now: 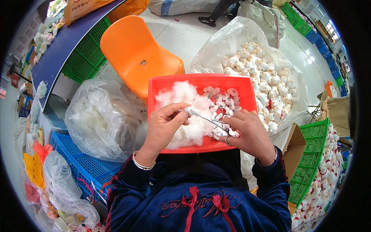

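A red tray (247, 89) rests at my lap. Its left part holds a heap of fluffy white stuffing (181, 92), and its right part several small white fabric pieces (222, 96). Above the heap, my left hand (160, 125) pinches a small white piece (188, 109) between thumb and fingers. My right hand (249, 131) grips long metal forceps (208, 118) by the finger loops. The forceps point left, and their tips meet the white piece at my left fingertips. Whether the tips are inside it, I cannot tell.
An orange chair (135, 50) stands beyond the tray. At the left are a clear bag of stuffing (96, 120) and a blue crate (73, 154). A large clear bag (220, 42) of small white plush parts lies at the right, near a green crate (311, 154).
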{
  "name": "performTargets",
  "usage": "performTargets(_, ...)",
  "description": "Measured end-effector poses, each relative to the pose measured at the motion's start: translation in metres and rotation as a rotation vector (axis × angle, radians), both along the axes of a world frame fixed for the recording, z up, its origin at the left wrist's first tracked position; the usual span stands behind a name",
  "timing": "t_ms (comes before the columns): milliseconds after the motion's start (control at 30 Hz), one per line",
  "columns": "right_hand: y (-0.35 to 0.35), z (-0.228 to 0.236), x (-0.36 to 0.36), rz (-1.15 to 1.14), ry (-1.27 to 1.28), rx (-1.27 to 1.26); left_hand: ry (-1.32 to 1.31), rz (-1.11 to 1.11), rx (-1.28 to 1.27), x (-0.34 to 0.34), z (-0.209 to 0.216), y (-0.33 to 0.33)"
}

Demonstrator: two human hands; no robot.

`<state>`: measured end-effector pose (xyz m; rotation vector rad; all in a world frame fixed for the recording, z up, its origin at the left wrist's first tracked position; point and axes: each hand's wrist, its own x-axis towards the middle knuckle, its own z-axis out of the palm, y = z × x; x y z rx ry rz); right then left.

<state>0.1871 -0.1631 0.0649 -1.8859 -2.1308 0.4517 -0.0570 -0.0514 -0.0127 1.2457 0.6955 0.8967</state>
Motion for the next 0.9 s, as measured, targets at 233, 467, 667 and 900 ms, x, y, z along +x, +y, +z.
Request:
performTargets(233, 0.005, 0.013, 0.005, 0.083, -0.062, -0.070, 0.089, -0.097, 0.013, -0.004, 0.008, 0.003)
performTargets(467, 0.013, 0.009, 0.008, 0.201, 0.097, -0.203, 0.182, -0.166, -0.046, -0.006, 0.010, -0.001)
performTargets(667, -0.004, -0.024, -0.028, 0.042, 0.642, -0.455, 0.064, 0.124, 0.020, 0.009, -0.001, -0.012)
performTargets(900, -0.002, -0.058, -0.075, -0.249, 1.080, -0.211, 0.034, 0.203, -0.002, 0.032, -0.020, -0.040)
